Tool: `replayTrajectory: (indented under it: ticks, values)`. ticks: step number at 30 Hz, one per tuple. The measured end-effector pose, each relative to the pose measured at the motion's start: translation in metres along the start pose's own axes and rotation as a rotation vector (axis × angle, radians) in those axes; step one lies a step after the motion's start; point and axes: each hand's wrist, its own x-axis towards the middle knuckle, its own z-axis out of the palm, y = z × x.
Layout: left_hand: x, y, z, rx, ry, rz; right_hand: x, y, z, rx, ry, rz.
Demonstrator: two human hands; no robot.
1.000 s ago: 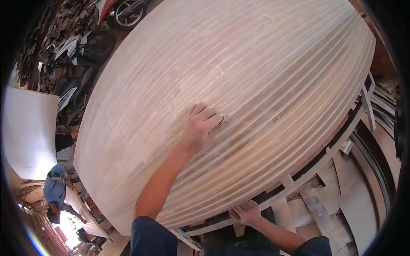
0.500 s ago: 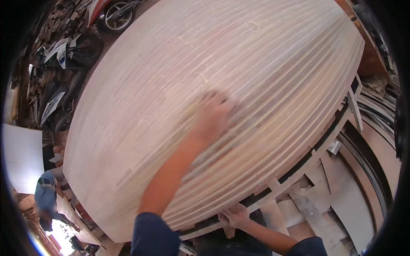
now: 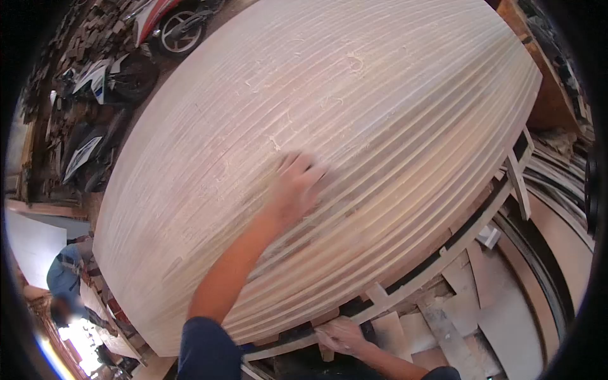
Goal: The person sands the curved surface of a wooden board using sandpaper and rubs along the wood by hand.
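Observation:
A large curved hull-like form (image 3: 202, 183) of narrow, pale wooden strips, with fine dust and shavings on it, fills most of the head view. My left hand (image 3: 297, 183) presses on its middle with curled fingers, slightly blurred by motion. Whatever lies beneath that palm is hidden. At the near edge, my right hand (image 3: 342, 335) is closed over the wooden rail (image 3: 405, 297) that runs below the strips. Its fingertips are partly out of sight.
Parked motorcycles (image 3: 92, 82) and stacked wood pieces (image 3: 95, 31) stand at the far left. Another person (image 3: 63, 269) bends over at lower left. Flat boards (image 3: 513, 316) and long curved strips (image 3: 563, 183) lie at right. A wooden brace (image 3: 518, 183) juts from the rail.
My left hand has slid a little toward the lower left over the strips, still curled. My right hand keeps to the rail. The whole view has shifted slightly.

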Motion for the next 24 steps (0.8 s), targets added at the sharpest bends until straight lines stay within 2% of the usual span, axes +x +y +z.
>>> replayTrajectory:
  ticks: [3,4,5,7,8,9,11,13,15,18,24]
  values:
    - [-0.025,-0.002,-0.013,0.061,-0.008,-0.018,0.01,-0.015,-0.126,0.003,-0.023,0.269]
    - [-0.027,0.0,-0.013,0.07,0.012,-0.012,-0.017,0.02,-0.149,-0.088,-0.018,0.378]
    - [-0.012,0.005,-0.004,0.071,0.007,-0.023,-0.048,0.064,-0.15,-0.523,0.489,0.19]
    - [0.037,0.012,0.018,-0.004,0.078,0.081,-0.023,0.083,-0.222,-0.464,0.605,0.147]
    - [0.028,0.012,0.016,0.0,0.081,0.073,-0.015,0.099,-0.258,-0.694,0.64,0.114]
    - [0.013,0.008,0.011,0.013,0.06,0.027,0.013,0.083,-0.295,-0.729,0.66,0.148]
    - [-0.004,0.006,0.003,0.038,0.035,-0.022,0.025,0.107,-0.34,-0.808,0.711,0.139]
    - [-0.013,0.006,-0.005,0.109,-0.025,-0.07,0.036,0.14,-0.346,-0.797,0.752,0.211]
    - [0.015,0.011,0.002,0.075,-0.034,-0.042,0.045,0.148,-0.345,-0.791,0.789,0.276]
    - [0.0,0.007,-0.004,0.043,-0.062,-0.049,0.047,0.14,-0.346,-0.692,0.692,0.284]
    - [0.013,0.011,0.003,0.034,-0.037,-0.095,0.051,0.138,-0.352,-0.943,0.512,0.306]
